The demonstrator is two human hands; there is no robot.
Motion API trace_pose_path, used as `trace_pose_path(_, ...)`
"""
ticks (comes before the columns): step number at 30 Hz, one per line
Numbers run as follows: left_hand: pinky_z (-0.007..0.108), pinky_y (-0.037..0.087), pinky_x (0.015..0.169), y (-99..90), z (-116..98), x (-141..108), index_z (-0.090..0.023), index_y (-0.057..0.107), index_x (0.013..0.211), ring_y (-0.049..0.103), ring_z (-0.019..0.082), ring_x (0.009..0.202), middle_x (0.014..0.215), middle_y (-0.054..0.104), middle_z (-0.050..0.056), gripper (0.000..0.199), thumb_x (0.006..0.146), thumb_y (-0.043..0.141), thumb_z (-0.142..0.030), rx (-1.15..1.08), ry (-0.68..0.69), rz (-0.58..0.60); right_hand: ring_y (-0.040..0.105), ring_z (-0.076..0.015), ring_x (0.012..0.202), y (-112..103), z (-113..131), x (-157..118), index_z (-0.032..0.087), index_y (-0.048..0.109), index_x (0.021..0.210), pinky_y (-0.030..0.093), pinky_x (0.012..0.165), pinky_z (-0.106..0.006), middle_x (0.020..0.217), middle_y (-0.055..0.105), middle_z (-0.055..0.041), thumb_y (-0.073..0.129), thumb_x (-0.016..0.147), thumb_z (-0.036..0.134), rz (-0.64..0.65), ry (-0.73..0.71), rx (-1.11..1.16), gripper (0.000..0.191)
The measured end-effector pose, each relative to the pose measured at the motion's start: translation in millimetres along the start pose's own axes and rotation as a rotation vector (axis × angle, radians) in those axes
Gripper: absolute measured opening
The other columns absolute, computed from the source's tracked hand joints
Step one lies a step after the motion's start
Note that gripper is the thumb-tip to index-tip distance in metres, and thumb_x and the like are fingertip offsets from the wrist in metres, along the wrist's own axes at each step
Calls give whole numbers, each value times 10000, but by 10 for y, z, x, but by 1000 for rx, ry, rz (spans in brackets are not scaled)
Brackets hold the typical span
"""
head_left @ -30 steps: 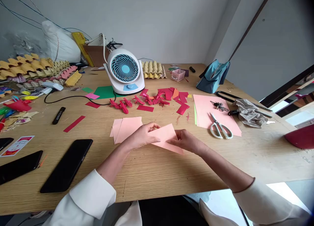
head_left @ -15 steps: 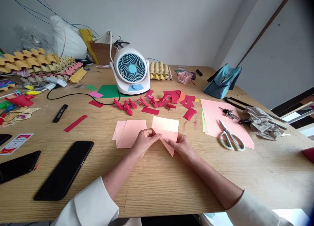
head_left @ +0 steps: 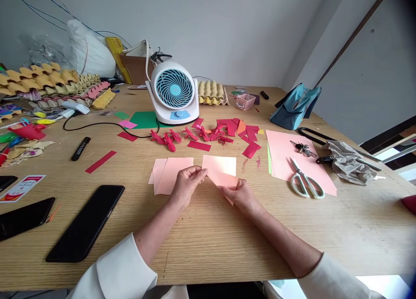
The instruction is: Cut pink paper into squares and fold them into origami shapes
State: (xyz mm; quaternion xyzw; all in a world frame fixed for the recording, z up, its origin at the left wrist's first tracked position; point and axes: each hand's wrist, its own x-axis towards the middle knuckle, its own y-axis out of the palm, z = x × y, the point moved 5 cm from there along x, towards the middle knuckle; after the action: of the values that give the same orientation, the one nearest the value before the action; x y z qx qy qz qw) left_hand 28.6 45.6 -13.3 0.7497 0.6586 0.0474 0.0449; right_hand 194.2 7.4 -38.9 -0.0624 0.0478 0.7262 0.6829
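A pale pink sheet of paper (head_left: 221, 169) is held up between both hands near the middle of the table. My left hand (head_left: 188, 183) pinches its left corner between thumb and fingers. At the lower right edge, my right hand (head_left: 242, 197) grips the same paper, and a small pointed part of it shows below the thumb. Several flat pink sheets (head_left: 173, 174) lie just left of the held paper, partly behind my left hand. Beyond the hands, small red folded paper pieces (head_left: 169, 141) are spread in a row, beside red paper rectangles (head_left: 251, 150).
A white fan (head_left: 175, 93) stands at the back. Scissors (head_left: 303, 182) and keys lie on larger pink sheets (head_left: 282, 156) at the right. Phones (head_left: 86, 223), a black marker (head_left: 80, 149) and a red strip (head_left: 100, 161) are at the left. A blue bag (head_left: 295, 107) sits back right.
My left hand has shifted slightly left and up along the paper. The lower pointed part of the paper now shows less, and the upper part lies more level.
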Motion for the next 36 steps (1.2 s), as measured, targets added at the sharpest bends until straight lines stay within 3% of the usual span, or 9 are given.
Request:
trace_pose_path(5, 203, 360, 561, -34, -13, 5, -147, 638, 687, 448, 61, 573, 652, 547, -31, 279, 659, 795, -377, -195, -76, -30, 218, -62, 482, -47, -34, 43, 214, 369, 547, 163, 470, -253, 504, 319, 67, 708, 672, 451, -29, -43, -56, 433)
trace_pose_path(9, 186, 384, 573, -105, -3, 34, -151, 623, 693, 469, 55, 587, 638, 539, -42, 279, 642, 815, -347, -302, -63, -104, 265, -74, 500, -43, -31, 56, 200, 423, 585, 187, 487, -253, 533, 369, 54, 663, 727, 465, 41, -98, -98, 384)
trace_pose_path(13, 184, 408, 593, -105, 31, 40, -151, 625, 713, 487, 53, 598, 647, 543, -42, 271, 664, 807, -344, -347, -60, -87, 271, -76, 501, -46, -7, 47, 194, 449, 601, 182, 492, -255, 538, 369, 54, 650, 745, 442, 33, -115, -123, 350)
trace_pose_path(18, 203, 394, 566, 84, 146, -52, -135, 638, 681, 487, 69, 560, 606, 583, -27, 285, 632, 819, -349, -148, -129, 26, 258, -78, 515, -24, 2, 26, 192, 456, 615, 189, 493, -252, 546, 351, 59, 660, 734, 411, 20, -128, -114, 323)
trace_pose_path(23, 262, 451, 675, 224, 254, -124, -135, 683, 717, 581, 139, 668, 708, 683, 21, 263, 605, 826, -324, 20, -104, 87, 266, -81, 538, -16, 8, 4, 189, 444, 610, 205, 496, -243, 570, 345, 57, 669, 736, 401, 11, -153, -142, 333)
trace_pose_path(29, 260, 446, 650, 120, 160, -56, -145, 687, 696, 564, 132, 627, 661, 671, 8, 235, 608, 816, -320, 30, -48, 52, 246, -72, 516, -3, 32, 4, 193, 428, 587, 185, 481, -238, 545, 328, 63, 664, 735, 399, 52, -154, -144, 346)
trace_pose_path(36, 252, 434, 632, -108, -50, 33, -145, 644, 577, 538, 109, 573, 548, 616, 5, 302, 644, 790, -401, -12, -15, -78, 278, -76, 495, -21, -11, 18, 191, 458, 575, 192, 481, -248, 520, 384, 58, 679, 717, 475, 63, -137, -167, 387)
